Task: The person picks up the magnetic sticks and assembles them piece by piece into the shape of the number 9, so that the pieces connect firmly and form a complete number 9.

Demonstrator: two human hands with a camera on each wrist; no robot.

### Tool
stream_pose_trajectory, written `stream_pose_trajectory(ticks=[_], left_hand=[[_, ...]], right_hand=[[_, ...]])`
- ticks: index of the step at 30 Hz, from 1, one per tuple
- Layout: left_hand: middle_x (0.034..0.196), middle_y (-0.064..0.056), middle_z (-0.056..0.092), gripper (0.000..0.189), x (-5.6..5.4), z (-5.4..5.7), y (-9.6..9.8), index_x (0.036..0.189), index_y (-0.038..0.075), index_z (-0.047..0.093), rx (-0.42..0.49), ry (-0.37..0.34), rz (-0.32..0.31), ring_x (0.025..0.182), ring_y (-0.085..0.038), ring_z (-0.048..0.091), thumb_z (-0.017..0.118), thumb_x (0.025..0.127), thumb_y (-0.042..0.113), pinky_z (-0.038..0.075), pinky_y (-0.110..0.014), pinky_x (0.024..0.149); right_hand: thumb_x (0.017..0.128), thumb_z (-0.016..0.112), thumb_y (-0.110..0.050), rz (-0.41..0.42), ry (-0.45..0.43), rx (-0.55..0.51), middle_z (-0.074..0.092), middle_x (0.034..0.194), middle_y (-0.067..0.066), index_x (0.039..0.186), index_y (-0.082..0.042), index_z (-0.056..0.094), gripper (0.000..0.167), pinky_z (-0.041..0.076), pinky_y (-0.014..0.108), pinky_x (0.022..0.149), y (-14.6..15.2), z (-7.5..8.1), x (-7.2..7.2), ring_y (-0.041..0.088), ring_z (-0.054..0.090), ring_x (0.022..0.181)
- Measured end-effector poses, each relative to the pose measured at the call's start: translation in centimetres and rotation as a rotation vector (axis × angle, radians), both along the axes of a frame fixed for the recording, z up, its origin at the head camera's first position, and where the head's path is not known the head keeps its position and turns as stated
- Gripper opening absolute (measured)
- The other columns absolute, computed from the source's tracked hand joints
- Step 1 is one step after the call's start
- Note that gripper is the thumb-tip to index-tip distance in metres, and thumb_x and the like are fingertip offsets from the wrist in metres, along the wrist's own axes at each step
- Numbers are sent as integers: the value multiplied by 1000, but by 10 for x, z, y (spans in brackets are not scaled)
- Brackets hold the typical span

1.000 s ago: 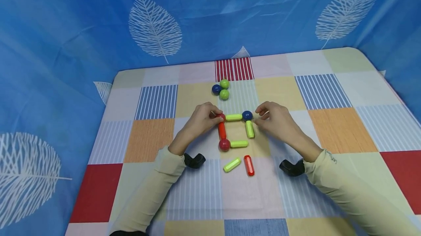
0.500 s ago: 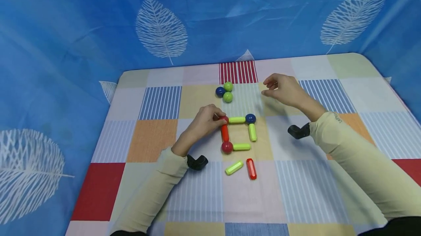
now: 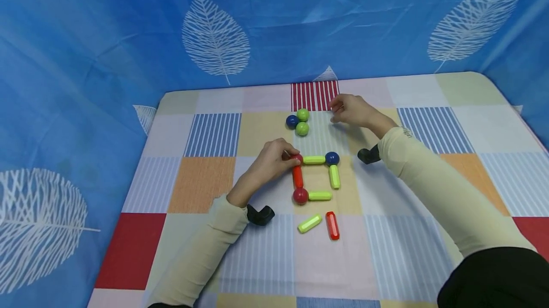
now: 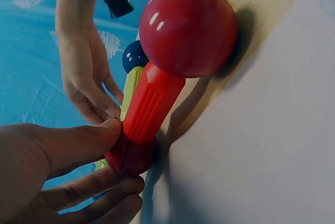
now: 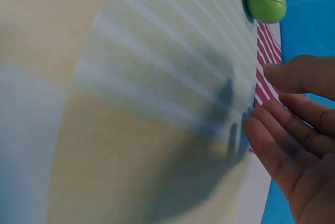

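My left hand (image 3: 273, 161) pinches the far red ball (image 4: 131, 156) between thumb and fingers. From that ball a red rod (image 3: 298, 177) runs to a nearer red ball (image 3: 300, 196), and a yellow-green rod (image 3: 314, 159) runs to a blue ball (image 3: 332, 158). Another yellow-green rod (image 3: 334, 177) points toward me from the blue ball; one more (image 3: 320, 196) sticks out rightward from the near red ball. Holding nothing, my right hand (image 3: 352, 110) hovers right of two green balls (image 3: 302, 129) and a loose blue ball (image 3: 292, 121), its fingers loosely bent and apart from them.
A loose yellow-green rod (image 3: 310, 223) and a loose red rod (image 3: 332, 225) lie on the near side of the joined pieces. The patchwork tablecloth (image 3: 257, 260) covers the table, and a blue leaf-print curtain (image 3: 291, 22) hangs behind it.
My right hand has left the blue ball's side, moved away from me, then left toward the green balls. The left hand keeps its hold on the red ball; the view has shifted slightly.
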State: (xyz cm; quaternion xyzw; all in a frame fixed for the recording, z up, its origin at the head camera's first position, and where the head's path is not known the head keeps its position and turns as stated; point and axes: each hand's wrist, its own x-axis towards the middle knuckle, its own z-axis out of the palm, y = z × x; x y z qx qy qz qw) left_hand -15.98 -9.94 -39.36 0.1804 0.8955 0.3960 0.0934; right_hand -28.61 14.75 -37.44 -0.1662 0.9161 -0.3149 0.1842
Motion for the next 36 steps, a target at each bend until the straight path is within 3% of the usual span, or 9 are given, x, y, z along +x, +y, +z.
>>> stream_pose_trajectory(ticks=[7, 13, 19, 28, 36], left_hand=[[95, -9, 66, 20, -1, 0, 4, 106, -1, 74, -7, -11, -17, 84, -18, 61, 73, 89, 9, 48, -22, 70], [95, -8, 66, 18, -1, -1, 6, 105, 0, 75, -9, -14, -28, 84, -17, 60, 73, 90, 10, 48, -22, 70], [94, -8, 66, 18, -1, 0, 5, 104, 0, 75, -6, -14, -29, 84, -17, 60, 72, 90, 10, 47, -22, 70], [94, -8, 65, 19, -1, 3, 4, 105, 0, 75, -9, -19, -22, 84, -17, 59, 72, 90, 10, 47, -22, 71], [96, -9, 66, 19, 0, 1, 1, 106, -1, 74, -20, -22, -3, 83, -18, 60, 73, 89, 9, 48, -22, 69]], right_hand=[[87, 68, 1, 61, -15, 1, 56, 121, 25, 130, 9, 51, 47, 43, 47, 97, -16, -3, -10, 37, 54, 112], [90, 64, -3, 113, -28, -89, 56, 127, 22, 134, 5, 51, 46, 40, 49, 102, -30, -6, -10, 35, 52, 119], [99, 54, -11, 91, -10, -130, 57, 128, 20, 133, 2, 54, 36, 39, 48, 104, -42, -6, -7, 34, 50, 124], [94, 60, -5, 84, 27, -99, 62, 123, 18, 124, 0, 63, 31, 42, 47, 101, -53, -5, -7, 32, 55, 116], [93, 65, -9, 71, 22, -82, 63, 124, 17, 123, -1, 64, 31, 44, 46, 98, -58, -8, -9, 32, 55, 117]])
